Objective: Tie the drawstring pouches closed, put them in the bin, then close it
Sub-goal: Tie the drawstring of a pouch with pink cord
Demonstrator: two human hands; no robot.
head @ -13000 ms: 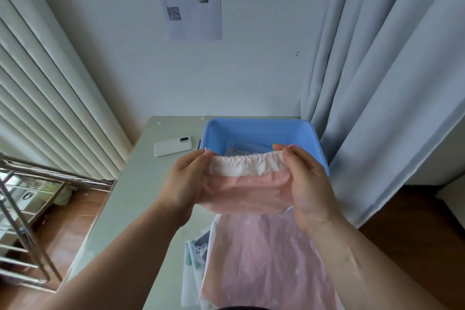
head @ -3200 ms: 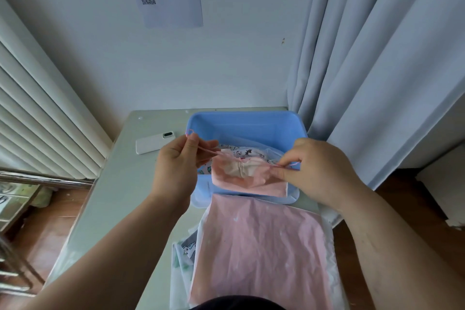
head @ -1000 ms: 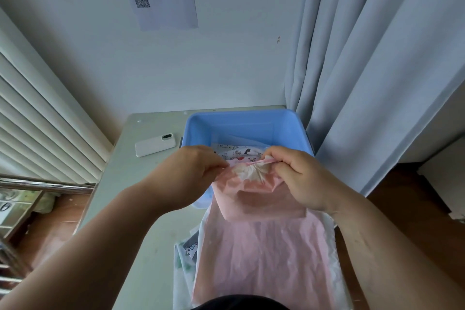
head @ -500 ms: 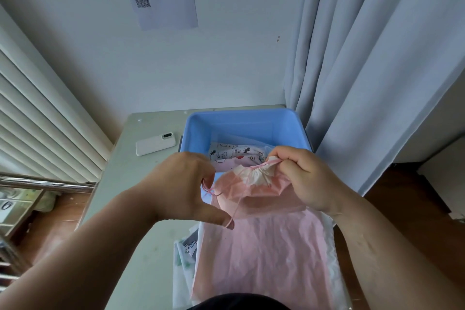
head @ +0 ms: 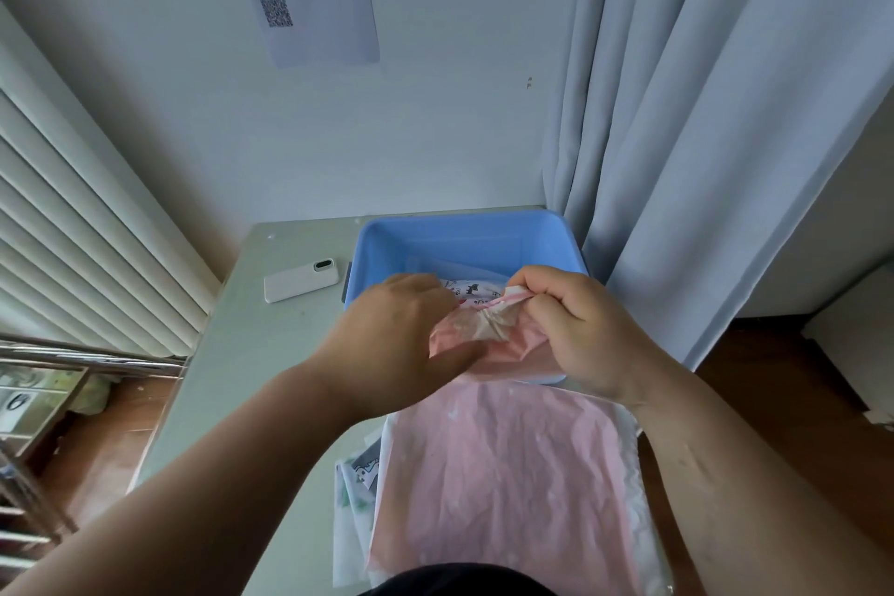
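I hold a pink drawstring pouch (head: 503, 344) over the near rim of the blue bin (head: 464, 237), its mouth gathered tight. My right hand (head: 575, 329) pinches the pink cord and the bunched top at the pouch's right side. My left hand (head: 396, 344) grips the pouch's left side, fingers curled over it; the cord there is hidden. A printed pouch (head: 471, 290) lies inside the bin behind the hands. A larger pink pouch (head: 503, 479) lies flat on the table in front of me, on top of other pouches (head: 358, 484).
A white phone (head: 301, 280) lies on the grey table (head: 261, 353) left of the bin. Grey curtains (head: 701, 136) hang right of the bin and white blinds (head: 72, 218) stand at the left. A metal rack (head: 43, 402) is at lower left.
My left hand has come back in from the pulled-out cord and now covers the pouch's left side. The pouch's mouth stays gathered under my right hand.
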